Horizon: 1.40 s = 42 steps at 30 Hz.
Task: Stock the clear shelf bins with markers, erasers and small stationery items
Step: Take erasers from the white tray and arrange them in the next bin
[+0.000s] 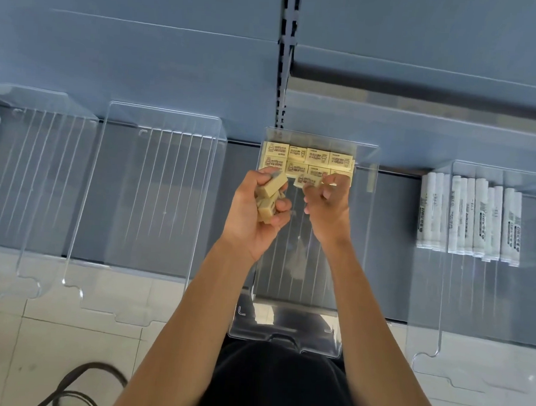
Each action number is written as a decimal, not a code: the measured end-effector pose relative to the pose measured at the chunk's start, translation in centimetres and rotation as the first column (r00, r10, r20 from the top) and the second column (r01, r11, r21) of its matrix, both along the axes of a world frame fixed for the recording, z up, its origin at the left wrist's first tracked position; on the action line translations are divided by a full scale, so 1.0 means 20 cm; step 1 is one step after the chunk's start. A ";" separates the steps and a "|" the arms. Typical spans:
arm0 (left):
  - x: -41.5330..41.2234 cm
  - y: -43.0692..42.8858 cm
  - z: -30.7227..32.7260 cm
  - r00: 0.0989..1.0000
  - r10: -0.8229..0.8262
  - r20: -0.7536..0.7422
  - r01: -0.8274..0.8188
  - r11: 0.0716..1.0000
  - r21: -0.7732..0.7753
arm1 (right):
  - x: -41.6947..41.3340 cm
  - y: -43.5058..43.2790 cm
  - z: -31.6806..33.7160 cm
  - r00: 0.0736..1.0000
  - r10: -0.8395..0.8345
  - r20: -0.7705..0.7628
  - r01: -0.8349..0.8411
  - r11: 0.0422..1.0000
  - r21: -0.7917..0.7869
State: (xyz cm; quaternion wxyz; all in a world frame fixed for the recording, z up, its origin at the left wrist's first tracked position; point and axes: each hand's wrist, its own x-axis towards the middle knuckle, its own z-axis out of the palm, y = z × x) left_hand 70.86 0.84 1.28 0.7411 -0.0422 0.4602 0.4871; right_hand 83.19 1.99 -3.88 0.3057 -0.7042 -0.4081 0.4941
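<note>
A clear shelf bin (363,226) stands in the middle of the grey shelf. Two rows of cream erasers (308,159) with printed labels lie flat at its back. My left hand (254,211) hovers over the bin's left side and grips a bunch of several cream erasers (270,200). My right hand (330,206) is beside it, further into the bin, and pinches one eraser (308,180) just in front of the second row.
Two clear bins (155,197) with ribbed floors stand to the left. A bin at the right (479,294) holds a row of white markers (470,219). The grey shelf back rises behind. Pale floor tiles and a dark cable (74,385) lie below.
</note>
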 end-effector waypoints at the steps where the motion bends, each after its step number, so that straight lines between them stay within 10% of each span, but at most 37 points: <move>1: 0.00 0.00 0.00 1.000 -0.008 -0.012 0.008 1.000 0.000 | 0.00 0.00 0.00 1.000 -0.005 0.008 0.005 1.000 -0.006; 19: 0.04 0.03 0.03 0.985 -0.086 -0.151 0.082 0.996 -0.036 | -0.12 0.12 -0.03 0.943 -0.305 -0.131 0.295 0.951 -0.093; 42: 0.07 -0.11 -0.08 0.692 -0.215 -0.689 0.476 0.854 0.212 | 0.14 -0.11 0.19 0.926 0.120 -0.357 -0.160 0.983 -0.085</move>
